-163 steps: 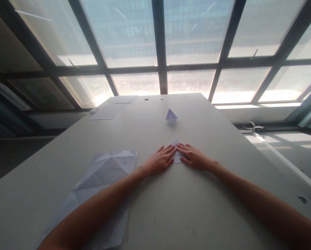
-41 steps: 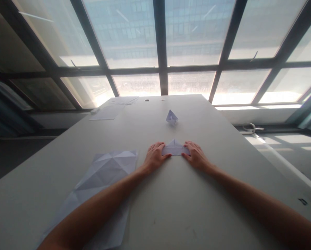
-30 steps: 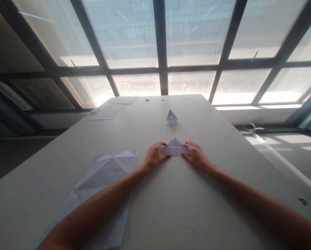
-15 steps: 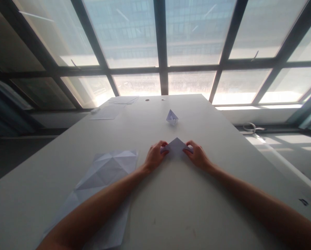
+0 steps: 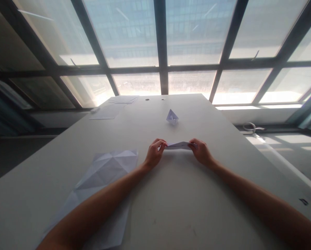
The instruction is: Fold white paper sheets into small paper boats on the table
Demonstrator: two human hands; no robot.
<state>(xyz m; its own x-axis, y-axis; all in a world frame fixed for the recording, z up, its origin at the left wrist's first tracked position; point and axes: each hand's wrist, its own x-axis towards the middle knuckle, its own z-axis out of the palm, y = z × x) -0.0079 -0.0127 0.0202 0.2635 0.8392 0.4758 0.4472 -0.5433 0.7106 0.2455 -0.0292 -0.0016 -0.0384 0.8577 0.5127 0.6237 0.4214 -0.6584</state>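
Hands at the centre of the frame: the left hand (image 5: 154, 155) and the right hand (image 5: 201, 153) each pinch one end of a folded paper piece (image 5: 178, 145), held nearly edge-on just above the pale surface (image 5: 171, 208). Beyond it, toward the upper centre, a small paper boat (image 5: 172, 117) stands well apart. A large creased sheet (image 5: 103, 180) lies at lower left, partly under the left forearm. Flat paper sheets (image 5: 111, 109) rest at the far left edge, below the windows.

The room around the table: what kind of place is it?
Probably an office or workroom: a long plain table against a wall of big windows, another building outside, and paper sheets lying at the far end.
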